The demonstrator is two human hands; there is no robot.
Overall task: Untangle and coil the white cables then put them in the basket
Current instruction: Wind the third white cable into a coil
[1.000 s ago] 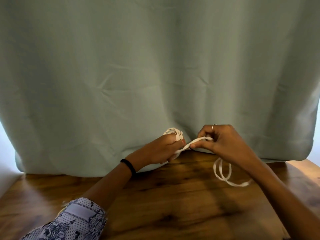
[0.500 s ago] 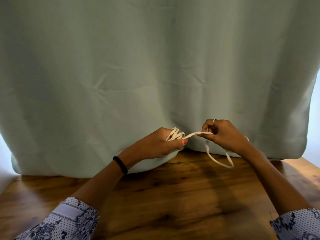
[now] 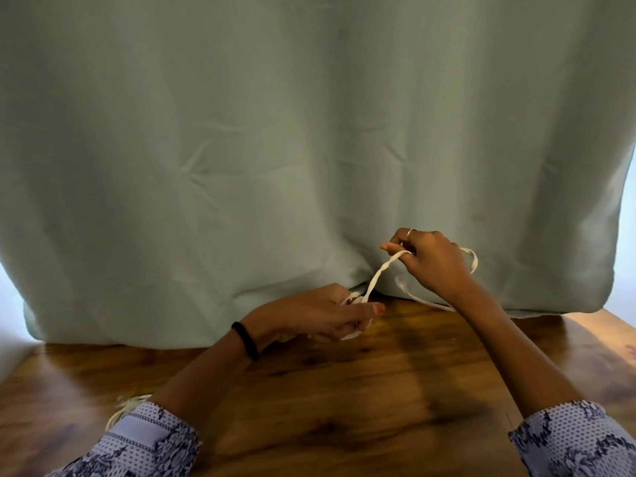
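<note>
Second cable: nearest us, a pale bundle (image 3: 129,406) lies on the wooden table (image 3: 344,407) by our left sleeve (image 3: 137,442), probably another cable awaiting its turn.
Left hand: our left hand (image 3: 320,315) curls its fingers round the coil (image 3: 354,297) of white cable, low over the table.
Right hand: farther off, our right hand (image 3: 433,259) pinches the white cable (image 3: 377,273) between thumb and fingers, the strand running taut down to the coil.
Tail: the loose end (image 3: 473,259) loops behind our right wrist, against the green curtain (image 3: 309,132).
Basket: not in view.
Risk: that twisted strand could kink the next wrap; loops may slip off our left fingers if tension drops.
Change: since half a second ago our right hand has lifted higher and our left has dropped, turning a level strand steep.
</note>
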